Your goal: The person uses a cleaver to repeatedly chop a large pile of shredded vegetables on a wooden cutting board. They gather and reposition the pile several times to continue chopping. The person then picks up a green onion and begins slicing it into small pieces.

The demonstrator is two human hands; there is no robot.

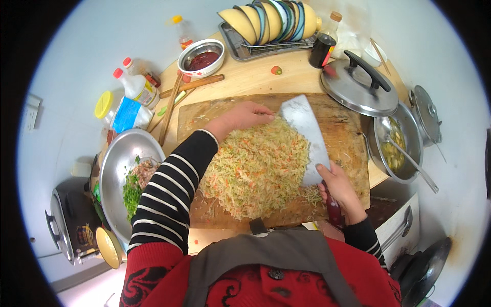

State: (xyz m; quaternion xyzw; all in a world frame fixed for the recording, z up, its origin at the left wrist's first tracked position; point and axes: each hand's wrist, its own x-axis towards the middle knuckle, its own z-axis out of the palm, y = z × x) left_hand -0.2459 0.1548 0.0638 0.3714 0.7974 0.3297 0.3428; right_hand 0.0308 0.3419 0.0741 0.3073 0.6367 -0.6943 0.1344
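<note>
A broad heap of finely shredded vegetables (257, 165), pale green with orange bits, covers the middle of a wooden cutting board (345, 126). My right hand (339, 188) grips the dark red handle of a cleaver (308, 134). Its wide steel blade lies tilted along the heap's right side. My left hand (245, 117) reaches over the heap's far edge, fingers bent, near the blade's far corner. Nothing shows in its grasp, though the fingertips partly meet the shreds. Left of the board, a steel bowl (113, 180) holds ground meat (145, 172) and chopped green onion (132, 195).
A steel pot (414, 153) with a ladle (410, 159) and a propped lid (360, 90) stands right. Behind are a sauce bowl (218, 69), stacked bowls (272, 23) and a dark sauce bottle (322, 50). A rolling pin (203, 81), chopsticks (170, 111) and several bottles (142, 90) lie or stand left.
</note>
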